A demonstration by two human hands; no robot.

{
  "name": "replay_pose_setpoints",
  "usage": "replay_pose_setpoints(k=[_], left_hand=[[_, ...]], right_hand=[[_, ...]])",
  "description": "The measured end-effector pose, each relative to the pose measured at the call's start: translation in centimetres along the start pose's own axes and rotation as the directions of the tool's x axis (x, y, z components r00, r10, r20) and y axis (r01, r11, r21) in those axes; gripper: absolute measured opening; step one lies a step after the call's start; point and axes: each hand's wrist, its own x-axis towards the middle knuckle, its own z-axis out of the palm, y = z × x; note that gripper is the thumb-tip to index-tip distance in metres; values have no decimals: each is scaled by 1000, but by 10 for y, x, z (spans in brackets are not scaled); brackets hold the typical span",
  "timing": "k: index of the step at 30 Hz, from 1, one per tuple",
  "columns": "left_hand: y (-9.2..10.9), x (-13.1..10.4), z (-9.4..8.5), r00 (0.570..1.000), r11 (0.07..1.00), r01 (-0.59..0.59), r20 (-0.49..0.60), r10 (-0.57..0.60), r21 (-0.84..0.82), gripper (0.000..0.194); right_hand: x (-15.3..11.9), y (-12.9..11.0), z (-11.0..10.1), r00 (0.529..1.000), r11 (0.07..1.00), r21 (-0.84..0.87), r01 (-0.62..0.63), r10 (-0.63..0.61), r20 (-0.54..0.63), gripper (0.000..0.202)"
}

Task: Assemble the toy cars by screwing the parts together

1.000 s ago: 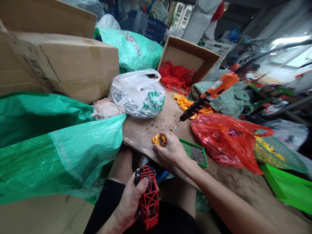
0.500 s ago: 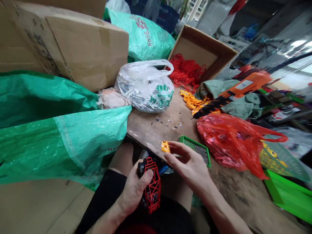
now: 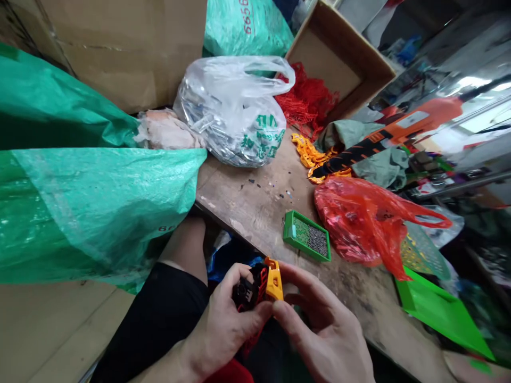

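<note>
My left hand (image 3: 219,324) is wrapped round a toy car (image 3: 248,291) with a red lattice frame and black parts, held tilted above my lap. In my right hand (image 3: 327,319) an orange plastic car part (image 3: 274,282) is pinched between thumb and fingers. That part is against one end of the red frame, and my left thumb lies close to its lower edge. Most of the car is hidden behind my fingers. Beyond my hands, a small green tray (image 3: 305,254) on the wooden bench (image 3: 243,194) holds many tiny dark screws.
An orange-and-black power screwdriver (image 3: 399,130) hangs tip-down over a heap of orange parts (image 3: 305,151). Red frames (image 3: 301,106) spill from a tipped box (image 3: 331,58). A white bag (image 3: 235,114), a red bag (image 3: 355,221) and a green sack (image 3: 107,207) stand around the bench.
My right hand has brought the orange part down against the toy car. My left hand has turned the car and raised it slightly to the right. The view has tipped downward.
</note>
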Motion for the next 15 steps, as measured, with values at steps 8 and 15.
replay_pose_setpoints(k=[8,15], left_hand=[[12,-6,12,999,956,-8,-38,20,293,39],[13,-7,19,992,858,-59,-63,105,510,31]], right_hand=[[-10,4,-16,992,969,237,-62,35,120,45],[-11,15,-28,980,937,324,-131,74,183,49]])
